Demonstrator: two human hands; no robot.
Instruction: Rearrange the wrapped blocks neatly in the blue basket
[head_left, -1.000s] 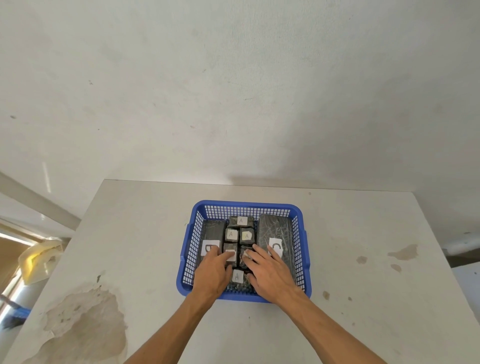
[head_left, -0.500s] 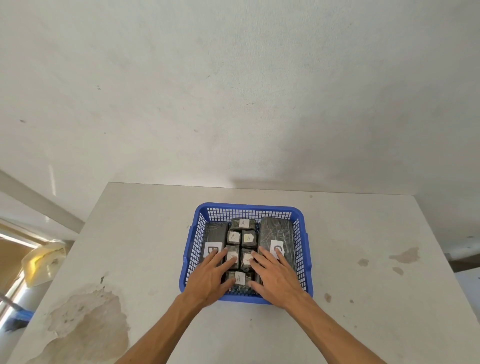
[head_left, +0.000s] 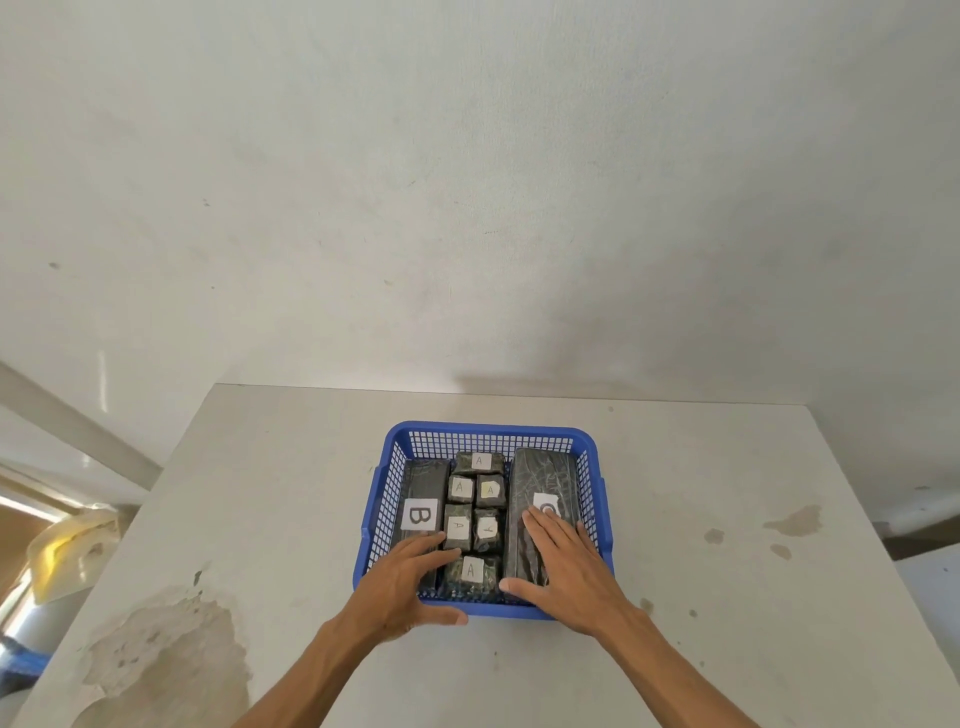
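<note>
1. One blue basket (head_left: 592, 467) on one table (head_left: 727, 519);
2. Six small wrapped blocks labelled A in the middle, the nearest (head_left: 471, 571) by the front wall;
3. One long block labelled B (head_left: 423, 499) on the left;
4. One long block (head_left: 545, 478) on the right, its label partly covered;
5. Two hands, left (head_left: 405, 587) and right (head_left: 566, 566).

White table (head_left: 727, 519), stained, chipped patch (head_left: 166, 639); yellowish bag (head_left: 67, 551) far left.
</note>
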